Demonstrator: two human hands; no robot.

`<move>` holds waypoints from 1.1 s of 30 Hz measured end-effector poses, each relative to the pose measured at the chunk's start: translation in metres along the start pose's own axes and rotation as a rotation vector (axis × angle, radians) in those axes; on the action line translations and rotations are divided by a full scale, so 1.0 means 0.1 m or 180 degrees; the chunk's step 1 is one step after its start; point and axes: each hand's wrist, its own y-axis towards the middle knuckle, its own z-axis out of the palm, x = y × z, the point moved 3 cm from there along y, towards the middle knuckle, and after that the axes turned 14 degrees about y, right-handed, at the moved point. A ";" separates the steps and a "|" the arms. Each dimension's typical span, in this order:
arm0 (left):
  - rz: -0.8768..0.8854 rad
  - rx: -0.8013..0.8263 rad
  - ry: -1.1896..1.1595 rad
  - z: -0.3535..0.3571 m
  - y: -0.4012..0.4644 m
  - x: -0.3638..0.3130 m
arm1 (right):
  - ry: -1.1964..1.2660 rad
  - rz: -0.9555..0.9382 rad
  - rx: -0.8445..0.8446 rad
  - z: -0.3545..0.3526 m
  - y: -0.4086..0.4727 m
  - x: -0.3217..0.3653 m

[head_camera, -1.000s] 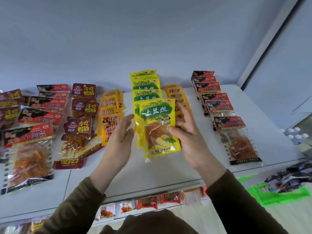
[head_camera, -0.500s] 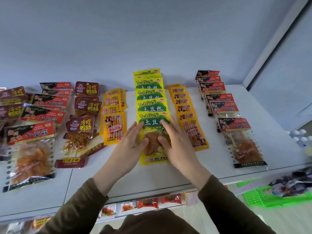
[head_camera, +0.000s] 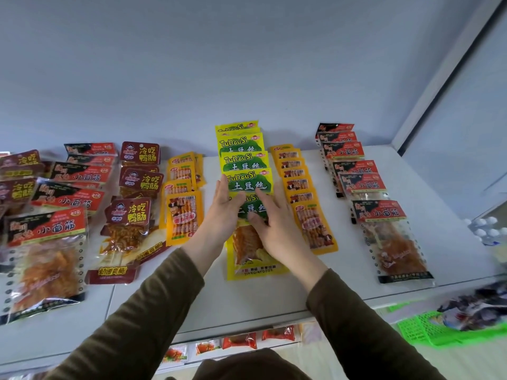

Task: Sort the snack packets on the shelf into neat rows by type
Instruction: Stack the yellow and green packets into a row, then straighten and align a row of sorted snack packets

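- The front TuDouSi potato-strip packet lies flat under both hands; left hand and right hand press it with straight fingers.
- Rows right of the hands look neat; the red and maroon packets to the left seem unsorted.
- White shelf, pale wall behind.

Soft, even, bluish daylight is filling the frame, leaving only faint shadows. The wide lens is bowing the shelf at both sides. Motion blur is smearing the green basket at lower right; glossy packets at left are catching mild glare.
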 end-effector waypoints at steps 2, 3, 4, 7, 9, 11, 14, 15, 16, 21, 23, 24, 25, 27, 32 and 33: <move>0.0050 -0.0040 -0.0114 0.01 -0.04 -0.09 | -0.0001 0.0014 -0.0002 -0.01 0.03 -0.02; 0.0055 -0.0039 -0.0127 0.01 -0.05 -0.11 | -0.0023 -0.0003 0.0001 -0.02 0.04 -0.02; 0.0035 -0.0042 -0.0073 0.01 -0.06 -0.13 | -0.0060 -0.0032 0.0000 -0.02 0.04 -0.02; -0.0016 -0.0106 0.0065 0.00 -0.12 -0.15 | -0.0321 -0.0229 -0.0082 -0.06 0.02 0.03; 0.0097 -0.0249 0.0227 -0.02 -0.22 -0.24 | -0.0432 -0.0466 -0.0238 -0.11 -0.01 0.09; 0.0393 -0.0509 0.0514 -0.09 -0.33 -0.28 | -0.0372 -0.0753 -0.0451 -0.14 -0.03 0.20; 0.0822 -0.1022 0.1145 -0.30 -0.45 -0.25 | -0.0016 -0.1132 -0.0599 -0.14 -0.05 0.42; 0.0914 -0.1176 0.1320 -0.40 -0.48 -0.24 | 0.0183 -0.1149 -0.0546 -0.11 -0.06 0.50; 0.0941 -0.1268 0.1474 -0.50 -0.51 -0.22 | 0.0410 -0.1092 -0.0435 -0.07 -0.06 0.58; 0.0587 -0.1083 0.2797 -1.06 -0.41 0.09 | 0.1905 -0.0121 0.0249 0.31 0.04 0.87; 0.0573 -0.0878 0.3829 -1.23 -0.28 0.25 | 0.2388 0.0298 0.0330 0.49 0.12 0.95; 0.0575 -0.0768 0.4142 -1.27 -0.23 0.29 | 0.2458 0.0448 0.0336 0.58 0.17 0.97; 0.0542 -0.0662 0.4245 -1.29 -0.21 0.30 | 0.2533 0.0583 0.0321 0.68 0.21 1.01; 0.0587 -0.0506 0.4302 -1.30 -0.20 0.28 | 0.2656 0.0840 0.0204 0.86 0.29 1.05; 0.0687 -0.0306 0.4356 -1.32 -0.31 0.32 | 0.2468 0.1107 -0.0352 1.09 0.30 1.01; 0.0735 -0.0282 0.4343 -1.32 -0.33 0.33 | 0.2437 0.1150 -0.0451 1.08 0.29 1.00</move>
